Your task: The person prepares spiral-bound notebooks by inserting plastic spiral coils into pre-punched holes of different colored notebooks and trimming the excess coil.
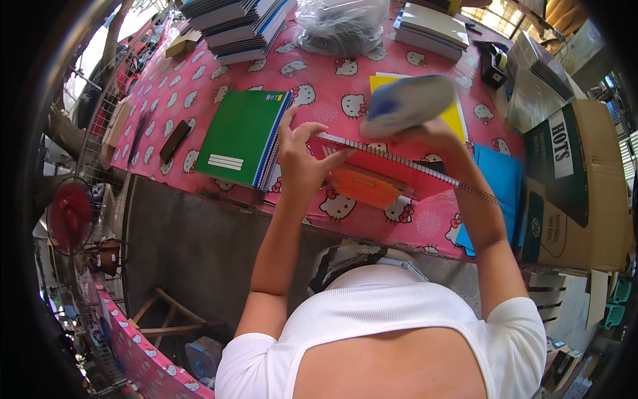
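A pink cartoon-cat-patterned tablecloth (332, 86) is covered with a green notebook stack (243, 136). Above its near edge, a red spiral-bound notebook (392, 169) is gripped by the left hand (302, 159). A blurred white-and-blue object (407, 103) is clasped in the right hand (432, 133).

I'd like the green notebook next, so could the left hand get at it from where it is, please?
Probably yes: the green notebook lies uncovered on the table just left of the left hand, though that hand is holding the red spiral notebook.

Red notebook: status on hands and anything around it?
Left hand steadies red notebook at its edge. Right hand holds a blurred white-blue object above it. Green notebook stack beside, clear.
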The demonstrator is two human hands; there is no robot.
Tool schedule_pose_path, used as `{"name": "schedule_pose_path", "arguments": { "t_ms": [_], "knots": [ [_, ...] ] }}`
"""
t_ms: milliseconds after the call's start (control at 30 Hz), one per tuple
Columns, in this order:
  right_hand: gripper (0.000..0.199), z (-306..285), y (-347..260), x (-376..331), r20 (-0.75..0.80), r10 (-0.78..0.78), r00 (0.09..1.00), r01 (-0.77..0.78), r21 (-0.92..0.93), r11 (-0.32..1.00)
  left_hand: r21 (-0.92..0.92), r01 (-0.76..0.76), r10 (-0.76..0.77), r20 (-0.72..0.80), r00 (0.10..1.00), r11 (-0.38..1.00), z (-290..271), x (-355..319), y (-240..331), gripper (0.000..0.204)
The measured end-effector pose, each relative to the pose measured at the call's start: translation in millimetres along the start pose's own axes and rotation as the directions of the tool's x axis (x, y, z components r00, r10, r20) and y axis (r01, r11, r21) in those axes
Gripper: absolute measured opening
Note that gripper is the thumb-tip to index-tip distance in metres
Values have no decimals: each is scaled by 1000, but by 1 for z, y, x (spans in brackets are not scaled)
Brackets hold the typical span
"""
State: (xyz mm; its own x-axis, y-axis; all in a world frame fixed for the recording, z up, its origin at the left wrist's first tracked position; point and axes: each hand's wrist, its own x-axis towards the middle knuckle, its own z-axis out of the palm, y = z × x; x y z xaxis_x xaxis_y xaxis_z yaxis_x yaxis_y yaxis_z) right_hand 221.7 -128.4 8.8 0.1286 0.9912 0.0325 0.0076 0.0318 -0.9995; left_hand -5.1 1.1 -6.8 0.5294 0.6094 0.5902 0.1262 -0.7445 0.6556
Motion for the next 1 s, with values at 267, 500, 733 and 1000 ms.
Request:
{"name": "schedule_pose_path", "arguments": {
  "t_ms": [267, 500, 733, 1000],
  "knots": [
    [48, 21, 15, 17, -7, -216, 976, 202, -325, 924, -297, 309, -298, 82, 951, 904, -3, -10, -7, 64],
    [51, 25, 20, 42, 50, -147, 988, 154, -436, 887, -622, 247, -291, 33, 956, 743, -4, -10, -22, 44],
    [45, -19, 33, 14, -457, -162, 875, -219, -670, 709, -664, 417, -373, 218, 902, 620, -18, -4, -21, 36],
    [43, -145, 89, -187, -924, -158, 349, -927, -365, 85, -716, 4, 138, 139, 981, 698, -6, 52, 20, 21]
  ]
}}
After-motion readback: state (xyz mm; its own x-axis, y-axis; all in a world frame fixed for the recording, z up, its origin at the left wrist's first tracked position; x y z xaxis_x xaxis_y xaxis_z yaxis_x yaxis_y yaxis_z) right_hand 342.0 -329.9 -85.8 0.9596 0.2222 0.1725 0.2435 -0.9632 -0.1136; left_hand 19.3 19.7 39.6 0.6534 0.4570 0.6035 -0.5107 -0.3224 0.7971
